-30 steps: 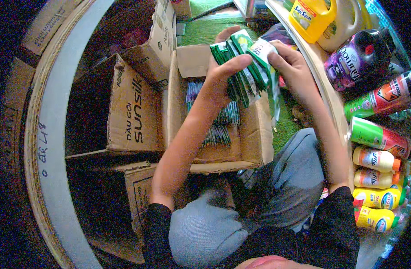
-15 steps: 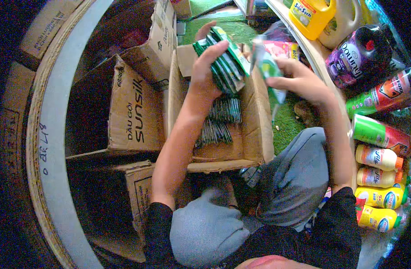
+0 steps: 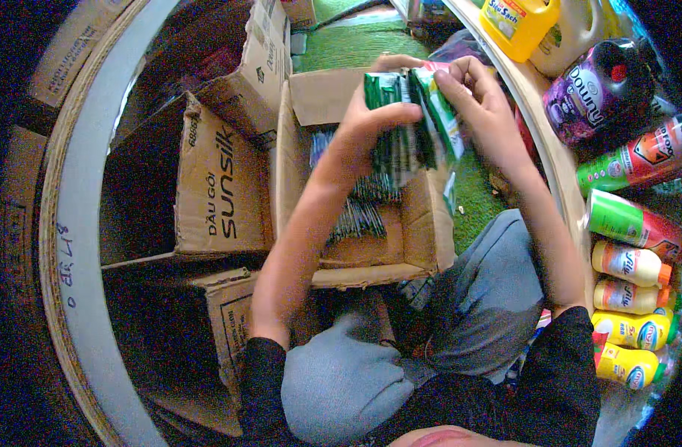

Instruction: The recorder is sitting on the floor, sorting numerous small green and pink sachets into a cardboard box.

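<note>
Above an open cardboard box (image 3: 429,223), my left hand (image 3: 362,123) grips a thick stack of green sachets (image 3: 392,153), thumb across its near side. My right hand (image 3: 488,112) pinches more green-and-white sachets (image 3: 439,112) against the stack's right side, fingers closed over their top. Below them, one sachet (image 3: 450,192) hangs down by the box's right wall. Inside the box, rows of dark green sachets (image 3: 358,221) stand on edge. Partly hidden behind my left forearm, bluish packets (image 3: 322,147) lie along the box's left side.
To the left stand more open cartons (image 3: 225,182) beside a curved white shelf edge (image 3: 79,246). Along the right shelf are a yellow jug (image 3: 523,33), a purple bottle (image 3: 587,93), green-and-red cans (image 3: 631,216) and several small bottles (image 3: 628,298). Green turf matting (image 3: 475,220) covers the floor.
My right hand has brought its sachets left against the stack. The stack in my left hand has shifted slightly right and turned more upright.
</note>
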A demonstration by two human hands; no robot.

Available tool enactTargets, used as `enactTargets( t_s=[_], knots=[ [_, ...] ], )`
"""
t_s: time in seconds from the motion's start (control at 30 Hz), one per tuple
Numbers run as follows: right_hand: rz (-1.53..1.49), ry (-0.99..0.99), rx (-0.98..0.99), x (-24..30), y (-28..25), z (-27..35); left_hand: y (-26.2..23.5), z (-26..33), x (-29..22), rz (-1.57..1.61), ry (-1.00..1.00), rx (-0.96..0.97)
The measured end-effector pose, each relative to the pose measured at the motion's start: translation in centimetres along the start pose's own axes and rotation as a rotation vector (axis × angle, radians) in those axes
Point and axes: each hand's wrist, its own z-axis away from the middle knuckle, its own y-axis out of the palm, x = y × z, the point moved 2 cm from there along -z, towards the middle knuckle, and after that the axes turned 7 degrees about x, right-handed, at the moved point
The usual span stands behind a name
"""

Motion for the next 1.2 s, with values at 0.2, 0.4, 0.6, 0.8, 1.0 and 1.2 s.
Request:
enactTargets(
  t_s=[0.2, 0.4, 0.6, 0.8, 1.0, 1.2],
  knots=[
    [0.042, -0.040, -0.187, -0.3, 1.2, 0.6, 1.6, 0.0, 1.7, 0.169, 0.028, -0.141],
    [0.002, -0.001, -0.133, -1.6, 1.4, 0.7, 1.9, 0.0, 2.1, 0.110, 0.066, -0.243],
    [0.181, 0.273, 0.494, 0.3, -0.3, 1.9, 0.4, 0.6, -1.0, 0.236, 0.002, -0.307],
    [-0.226, 0.248, 0.784, 0.4, -6.6, 1.2, -4.7, 0.2, -2.1, 0.260, 0.197, -0.436],
    [-0.539, 0.057, 0.281, 0.5, -4.7, 0.0, -5.1, 0.2, -1.1, 0.146, 0.082, -0.483],
    [0.054, -0.141, 0.198, 0.3, 0.9, -0.4, 0.9, -0.1, -1.2, 0.003, 0.104, -0.134]
  ],
)
